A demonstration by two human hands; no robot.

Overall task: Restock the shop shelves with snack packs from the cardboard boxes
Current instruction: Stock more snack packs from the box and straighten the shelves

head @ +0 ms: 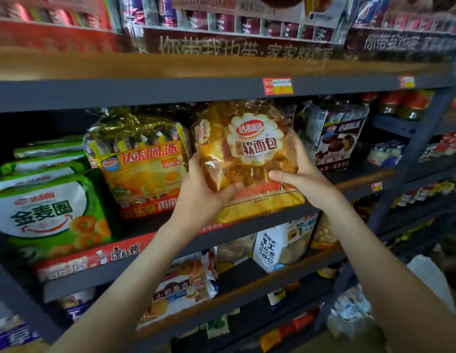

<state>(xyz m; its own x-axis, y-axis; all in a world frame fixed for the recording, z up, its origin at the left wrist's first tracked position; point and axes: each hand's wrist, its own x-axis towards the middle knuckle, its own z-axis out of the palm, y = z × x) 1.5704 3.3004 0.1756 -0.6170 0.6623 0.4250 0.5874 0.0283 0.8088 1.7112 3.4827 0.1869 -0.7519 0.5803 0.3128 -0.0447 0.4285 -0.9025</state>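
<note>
An orange soft-bread pack (249, 151) with a white flower-shaped label stands upright on the middle shelf (260, 226), near its front edge. My left hand (204, 189) grips its lower left side, thumb across the front. My right hand (300, 174) grips its lower right side, thumb on the front too. A second, similar orange pack (262, 207) lies flat beneath it on the shelf. No cardboard box is in view.
A yellow pie pack (142, 159) stands just left of the bread pack, and stacked green-and-white ring-snack bags (46, 212) sit further left. A dark chocolate-pie pack (341, 141) stands to the right. The upper shelf's edge (170, 90) hangs close above. Lower shelves hold more packs.
</note>
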